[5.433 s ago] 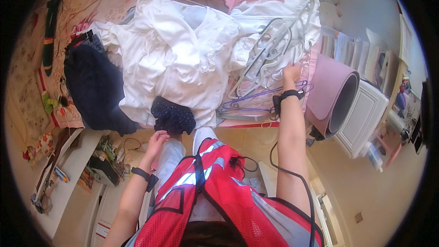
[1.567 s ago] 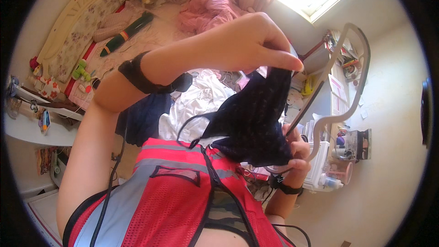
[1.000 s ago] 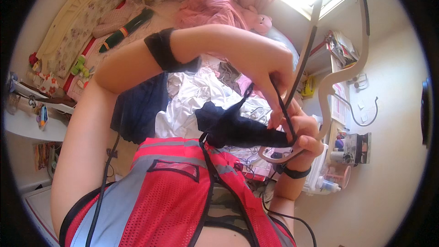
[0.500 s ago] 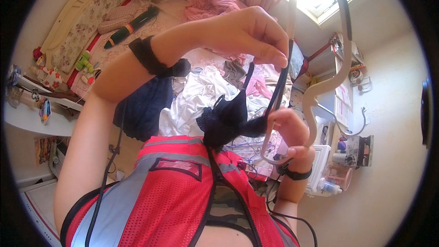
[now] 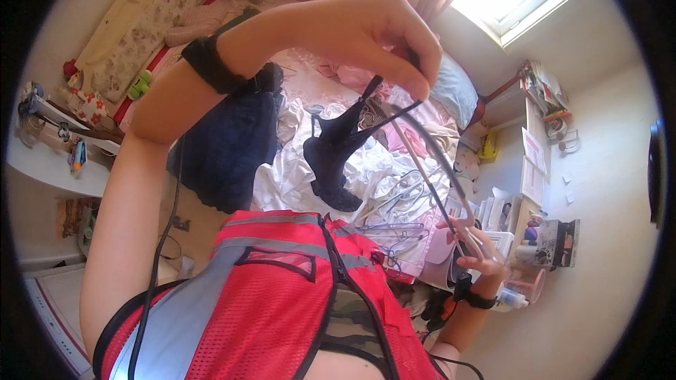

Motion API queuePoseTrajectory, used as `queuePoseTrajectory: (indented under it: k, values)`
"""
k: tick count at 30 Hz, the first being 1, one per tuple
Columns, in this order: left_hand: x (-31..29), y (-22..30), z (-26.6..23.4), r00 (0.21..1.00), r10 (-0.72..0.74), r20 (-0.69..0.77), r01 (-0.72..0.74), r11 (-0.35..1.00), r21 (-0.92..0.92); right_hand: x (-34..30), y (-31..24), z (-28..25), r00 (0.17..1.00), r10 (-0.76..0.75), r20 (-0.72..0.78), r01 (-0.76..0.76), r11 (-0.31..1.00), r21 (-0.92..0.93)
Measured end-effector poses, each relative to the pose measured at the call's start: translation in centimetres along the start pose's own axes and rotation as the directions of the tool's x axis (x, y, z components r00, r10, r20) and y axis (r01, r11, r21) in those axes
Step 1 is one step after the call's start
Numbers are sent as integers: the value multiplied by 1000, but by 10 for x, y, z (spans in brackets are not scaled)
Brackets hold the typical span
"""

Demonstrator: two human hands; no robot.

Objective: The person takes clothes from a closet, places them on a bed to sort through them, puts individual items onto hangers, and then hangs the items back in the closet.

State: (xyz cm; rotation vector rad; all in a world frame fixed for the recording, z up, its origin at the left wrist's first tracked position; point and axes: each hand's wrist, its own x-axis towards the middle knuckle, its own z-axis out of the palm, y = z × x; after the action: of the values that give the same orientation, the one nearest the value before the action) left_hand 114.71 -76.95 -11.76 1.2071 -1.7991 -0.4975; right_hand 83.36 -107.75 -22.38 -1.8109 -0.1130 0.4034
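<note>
High in the middle, my left hand (image 5: 394, 46) pinches the straps of a black bra (image 5: 334, 158), which dangles below it. My right hand (image 5: 475, 250), lower and to the right, is closed on a pale clothes hanger (image 5: 466, 214). One arm of the hanger slants up and left from there, its dark upper part ending just under my left fingers. Whether a bra strap is looped over that end I cannot tell. The bra hangs above white clothes (image 5: 289, 148) spread on the bed.
Dark blue clothing (image 5: 225, 151) lies left of the white clothes. Several wire hangers (image 5: 394, 229) rest on the bed's near right part. A desk with papers (image 5: 533, 158) runs along the right wall, a white shelf (image 5: 60, 169) stands at left, and a pillow (image 5: 451, 95) lies at the far right.
The hanger has swung down and to the right with my right hand, which has moved away from my left. The bra now hangs longer and more upright below my left hand.
</note>
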Motion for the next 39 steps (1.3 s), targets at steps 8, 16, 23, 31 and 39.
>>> queuePoseTrajectory:
  k: [8, 16, 23, 31, 39]
  values:
    - [16, 10, 7, 988, 103, 113, -108, 993, 38, 3, -6, -8, 992, -69, 105, 74, 996, -44]
    - [43, 12, 47, 942, -50, 332, 40, 999, 37, 43, -28, 0, 953, -211, 218, 280, 890, -361]
    - [36, 5, 66, 928, -192, 319, 135, 972, 193, 92, -50, 33, 969, -207, -137, 137, 907, -399]
    - [19, -8, 83, 988, -151, 38, 130, 934, 333, 118, -44, 63, 911, -303, -280, 196, 915, -352]
    - [13, -14, 97, 977, -192, -91, 212, 863, 458, 143, -45, 92, 851, -335, -403, 134, 883, -450]
